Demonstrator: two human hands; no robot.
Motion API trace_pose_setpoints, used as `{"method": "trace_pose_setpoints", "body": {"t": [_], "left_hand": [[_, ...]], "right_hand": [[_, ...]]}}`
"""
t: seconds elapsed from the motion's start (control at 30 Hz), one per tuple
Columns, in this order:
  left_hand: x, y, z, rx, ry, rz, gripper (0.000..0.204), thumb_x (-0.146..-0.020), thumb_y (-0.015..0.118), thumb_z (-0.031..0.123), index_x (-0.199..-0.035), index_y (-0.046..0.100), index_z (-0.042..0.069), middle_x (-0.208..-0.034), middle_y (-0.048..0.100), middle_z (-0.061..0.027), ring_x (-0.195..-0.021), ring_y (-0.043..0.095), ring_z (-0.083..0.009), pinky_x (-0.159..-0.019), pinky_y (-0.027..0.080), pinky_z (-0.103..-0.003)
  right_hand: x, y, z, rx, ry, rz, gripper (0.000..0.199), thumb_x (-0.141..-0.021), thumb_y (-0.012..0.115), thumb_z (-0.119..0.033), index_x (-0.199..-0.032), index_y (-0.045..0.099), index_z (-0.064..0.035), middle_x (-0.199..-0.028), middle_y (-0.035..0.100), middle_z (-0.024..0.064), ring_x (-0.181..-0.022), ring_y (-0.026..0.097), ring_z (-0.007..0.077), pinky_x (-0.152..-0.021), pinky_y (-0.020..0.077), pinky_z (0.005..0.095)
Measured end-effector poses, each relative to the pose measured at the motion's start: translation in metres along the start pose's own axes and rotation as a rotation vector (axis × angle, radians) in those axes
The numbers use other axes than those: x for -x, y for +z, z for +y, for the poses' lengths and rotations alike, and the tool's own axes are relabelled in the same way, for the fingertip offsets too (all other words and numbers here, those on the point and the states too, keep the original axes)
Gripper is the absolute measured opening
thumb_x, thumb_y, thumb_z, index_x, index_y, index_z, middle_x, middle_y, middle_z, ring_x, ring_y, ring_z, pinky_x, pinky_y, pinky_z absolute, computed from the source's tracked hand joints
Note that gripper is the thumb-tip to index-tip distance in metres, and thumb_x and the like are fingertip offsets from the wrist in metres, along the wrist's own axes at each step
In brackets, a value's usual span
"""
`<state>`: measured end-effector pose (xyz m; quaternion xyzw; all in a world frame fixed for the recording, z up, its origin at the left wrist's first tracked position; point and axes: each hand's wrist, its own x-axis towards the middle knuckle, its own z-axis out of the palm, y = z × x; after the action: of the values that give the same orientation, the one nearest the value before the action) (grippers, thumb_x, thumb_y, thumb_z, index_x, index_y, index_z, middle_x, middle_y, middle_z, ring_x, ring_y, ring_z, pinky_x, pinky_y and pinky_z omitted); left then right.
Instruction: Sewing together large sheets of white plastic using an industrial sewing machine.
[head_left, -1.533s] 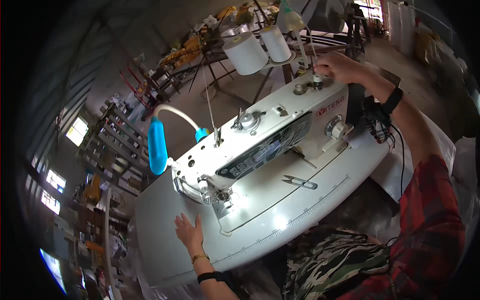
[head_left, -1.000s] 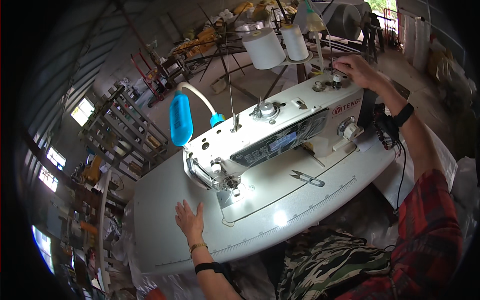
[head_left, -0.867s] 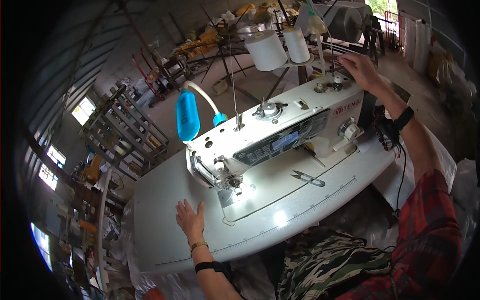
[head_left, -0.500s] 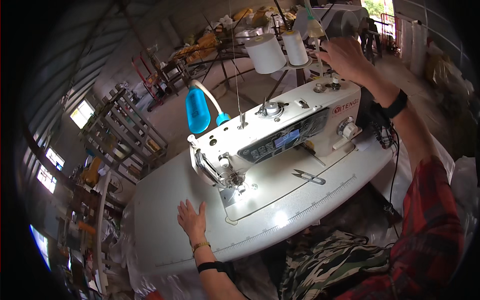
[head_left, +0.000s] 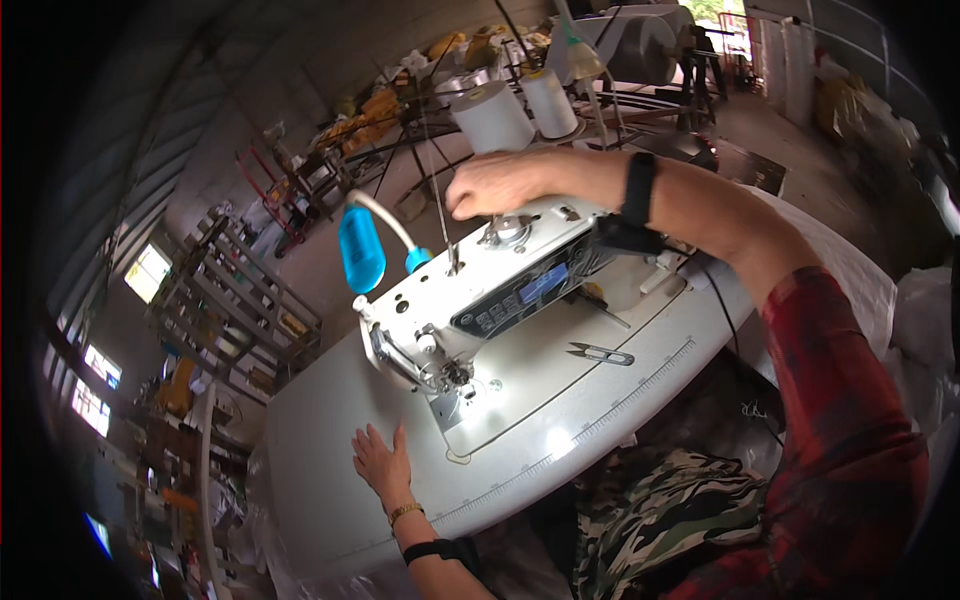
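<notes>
A white sewing machine (head_left: 500, 270) stands on a pale table (head_left: 310, 440), its lamp lit at the needle. My left hand (head_left: 382, 465) lies flat on the table left of the needle area, fingers spread and holding nothing. Across the machine's top reaches my right hand (head_left: 495, 185), its fingers curled together close to the upright thread (head_left: 436, 190) and the tension knob (head_left: 512, 230). Whatever the fingers hold, if anything, is hidden. Thread snips (head_left: 602, 354) rest on the table in front of the machine. Behind the hand stand two white thread cones (head_left: 492, 118).
A blue lamp (head_left: 362, 250) on a bent neck rises behind the machine's left end. Farther off are a wooden rack (head_left: 240, 290) at left and a large white roll (head_left: 640, 45) at the back right. Clear plastic sheeting (head_left: 850, 260) hangs around the table's right side.
My right hand has moved left from the thread stand to above the machine's top, its forearm now crossing the right end. My left hand stays on the table. The view has shifted slightly.
</notes>
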<state>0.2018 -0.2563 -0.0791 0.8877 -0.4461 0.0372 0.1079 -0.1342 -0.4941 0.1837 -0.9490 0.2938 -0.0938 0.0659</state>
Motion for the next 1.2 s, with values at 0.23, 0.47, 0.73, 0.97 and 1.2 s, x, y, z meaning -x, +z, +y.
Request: {"method": "trace_pose_setpoints", "body": {"t": [0.23, 0.47, 0.73, 0.97, 1.2], "left_hand": [[-0.003, 0.004, 0.001, -0.032, 0.020, 0.009, 0.076, -0.096, 0.042, 0.060, -0.147, 0.037, 0.003, -0.155, 0.030, -0.0193, -0.146, 0.022, -0.0334, -0.118, 0.019, -0.049], [0.000, 0.000, 0.002, -0.039, 0.017, -0.001, 0.076, -0.096, 0.042, 0.059, -0.147, 0.037, 0.003, -0.155, 0.031, -0.0191, -0.146, 0.022, -0.0337, -0.118, 0.019, -0.050], [0.000, -0.001, 0.002, -0.035, 0.016, -0.005, 0.076, -0.096, 0.042, 0.060, -0.147, 0.037, 0.004, -0.156, 0.030, -0.0190, -0.146, 0.022, -0.0334, -0.118, 0.019, -0.050], [-0.001, 0.001, 0.002, -0.046, 0.020, 0.002, 0.075, -0.095, 0.043, 0.060, -0.147, 0.037, 0.005, -0.155, 0.031, -0.0182, -0.146, 0.023, -0.0337, -0.118, 0.021, -0.051], [-0.003, 0.005, -0.001, 0.012, -0.016, -0.008, 0.075, -0.095, 0.047, 0.057, -0.151, 0.031, 0.009, -0.158, 0.026, -0.0133, -0.148, 0.020, -0.0310, -0.120, 0.017, -0.049]], "right_hand": [[-0.046, 0.029, 0.004, -0.485, -0.122, -0.232, 0.038, -0.097, 0.054, -0.026, -0.123, 0.061, 0.0002, -0.105, 0.068, 0.0109, -0.096, 0.062, 0.0204, -0.084, 0.0483, 0.0346], [-0.057, 0.041, -0.004, -0.524, -0.101, -0.191, 0.036, -0.099, 0.054, -0.030, -0.118, 0.063, -0.0021, -0.093, 0.067, 0.0058, -0.086, 0.060, 0.0172, -0.079, 0.0480, 0.0335], [-0.052, 0.041, -0.010, -0.510, -0.087, -0.145, 0.039, -0.098, 0.056, -0.034, -0.118, 0.064, -0.0027, -0.100, 0.068, 0.0092, -0.094, 0.062, 0.0195, -0.084, 0.0478, 0.0349], [-0.054, 0.047, -0.006, -0.581, -0.126, -0.131, 0.036, -0.098, 0.054, -0.031, -0.118, 0.064, -0.0026, -0.103, 0.068, 0.0094, -0.097, 0.061, 0.0191, -0.086, 0.0471, 0.0349], [-0.060, 0.044, 0.000, -0.411, -0.176, -0.132, 0.038, -0.097, 0.053, -0.034, -0.109, 0.062, 0.0006, -0.094, 0.065, 0.0089, -0.091, 0.062, 0.0188, -0.083, 0.0472, 0.0340]]}}
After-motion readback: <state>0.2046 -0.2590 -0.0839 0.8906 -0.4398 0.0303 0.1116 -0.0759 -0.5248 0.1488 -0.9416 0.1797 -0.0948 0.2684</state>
